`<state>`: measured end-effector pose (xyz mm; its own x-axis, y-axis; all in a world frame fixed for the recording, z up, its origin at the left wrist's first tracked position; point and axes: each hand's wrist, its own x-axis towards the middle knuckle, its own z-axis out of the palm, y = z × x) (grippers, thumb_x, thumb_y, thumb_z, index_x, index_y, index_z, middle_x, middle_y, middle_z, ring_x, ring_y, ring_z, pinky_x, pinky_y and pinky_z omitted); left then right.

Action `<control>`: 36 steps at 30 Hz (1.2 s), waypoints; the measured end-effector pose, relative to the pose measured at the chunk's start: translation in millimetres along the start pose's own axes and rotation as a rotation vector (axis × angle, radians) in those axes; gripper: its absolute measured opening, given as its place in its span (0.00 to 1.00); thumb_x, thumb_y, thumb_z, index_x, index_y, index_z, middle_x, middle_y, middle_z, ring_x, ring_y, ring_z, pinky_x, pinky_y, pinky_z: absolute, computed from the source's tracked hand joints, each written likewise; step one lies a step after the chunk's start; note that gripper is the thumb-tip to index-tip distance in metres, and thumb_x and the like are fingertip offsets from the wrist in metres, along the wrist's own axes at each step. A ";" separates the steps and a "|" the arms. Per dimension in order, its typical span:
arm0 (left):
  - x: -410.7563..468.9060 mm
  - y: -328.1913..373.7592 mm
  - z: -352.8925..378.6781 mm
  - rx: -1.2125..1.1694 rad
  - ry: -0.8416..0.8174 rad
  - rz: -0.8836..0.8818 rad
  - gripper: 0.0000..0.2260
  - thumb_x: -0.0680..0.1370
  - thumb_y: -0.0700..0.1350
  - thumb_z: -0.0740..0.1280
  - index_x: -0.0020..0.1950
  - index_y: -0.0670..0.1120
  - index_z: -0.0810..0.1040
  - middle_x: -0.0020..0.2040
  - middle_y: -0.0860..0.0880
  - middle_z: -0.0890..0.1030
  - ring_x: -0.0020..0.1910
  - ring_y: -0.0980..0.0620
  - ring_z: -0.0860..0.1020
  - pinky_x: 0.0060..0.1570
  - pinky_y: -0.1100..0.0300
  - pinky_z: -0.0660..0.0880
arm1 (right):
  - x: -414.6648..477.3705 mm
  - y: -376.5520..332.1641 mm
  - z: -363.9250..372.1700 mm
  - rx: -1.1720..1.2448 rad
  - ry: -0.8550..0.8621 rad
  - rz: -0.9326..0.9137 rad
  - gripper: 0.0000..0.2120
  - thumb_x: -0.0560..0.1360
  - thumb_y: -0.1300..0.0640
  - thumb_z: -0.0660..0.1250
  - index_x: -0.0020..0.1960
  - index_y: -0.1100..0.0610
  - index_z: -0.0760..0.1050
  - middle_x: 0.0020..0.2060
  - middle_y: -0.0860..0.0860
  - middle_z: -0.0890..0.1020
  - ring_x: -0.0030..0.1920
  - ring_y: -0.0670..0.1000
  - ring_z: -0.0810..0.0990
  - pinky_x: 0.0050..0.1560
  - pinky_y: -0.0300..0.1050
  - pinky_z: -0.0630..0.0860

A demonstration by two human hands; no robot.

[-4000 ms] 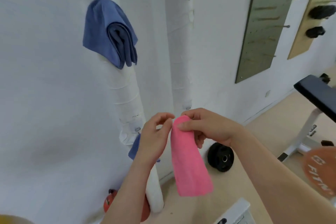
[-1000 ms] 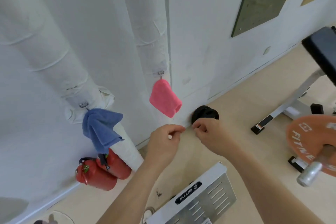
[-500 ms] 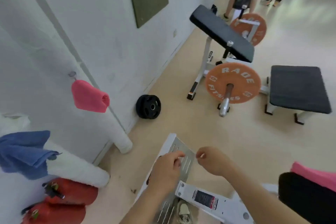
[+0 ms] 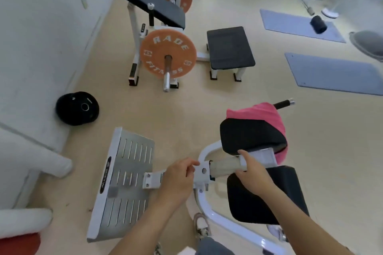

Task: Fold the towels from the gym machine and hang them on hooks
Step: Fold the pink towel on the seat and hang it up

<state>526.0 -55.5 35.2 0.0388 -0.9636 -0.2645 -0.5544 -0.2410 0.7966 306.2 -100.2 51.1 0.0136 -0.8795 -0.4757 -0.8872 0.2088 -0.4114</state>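
A pink towel (image 4: pixel 269 113) lies draped over the far side of a black pad (image 4: pixel 250 136) on the white gym machine (image 4: pixel 204 171) below me. My left hand (image 4: pixel 179 175) hovers over the machine's white bracket with its fingers loosely curled and nothing in it. To its right, my right hand (image 4: pixel 251 172) is above the pale bar under that pad, thumb up, also holding nothing; it is short of the towel. A second black pad (image 4: pixel 263 196) sits below my right forearm. No hooks or hung towels are in view.
The machine's grey slotted footplate (image 4: pixel 126 184) is at lower left. A black weight plate (image 4: pixel 77 108) leans by the white wall (image 4: pixel 41 47). Ahead stand a bench with orange plates (image 4: pixel 167 54) and a black stool (image 4: pixel 230 48). Blue mats (image 4: pixel 331 72) lie right.
My view has swung from the wall with its hung pink and blue towels to the gym machine. Both hands, empty since leaving the hook, now hover over the machine near another pink towel.
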 end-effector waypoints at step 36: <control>150.0 143.1 293.9 -0.055 -0.377 -0.168 0.19 0.80 0.42 0.58 0.72 0.51 0.68 0.70 0.52 0.70 0.68 0.52 0.68 0.65 0.59 0.65 | 226.0 236.1 -75.5 0.323 0.245 0.257 0.09 0.78 0.63 0.58 0.43 0.62 0.75 0.41 0.57 0.78 0.42 0.56 0.73 0.42 0.44 0.65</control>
<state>208.1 -200.5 -50.3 -0.1878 -0.8029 -0.5657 -0.5203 -0.4072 0.7507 65.0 -282.0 -94.8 -0.3311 -0.8488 -0.4122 -0.6587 0.5207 -0.5431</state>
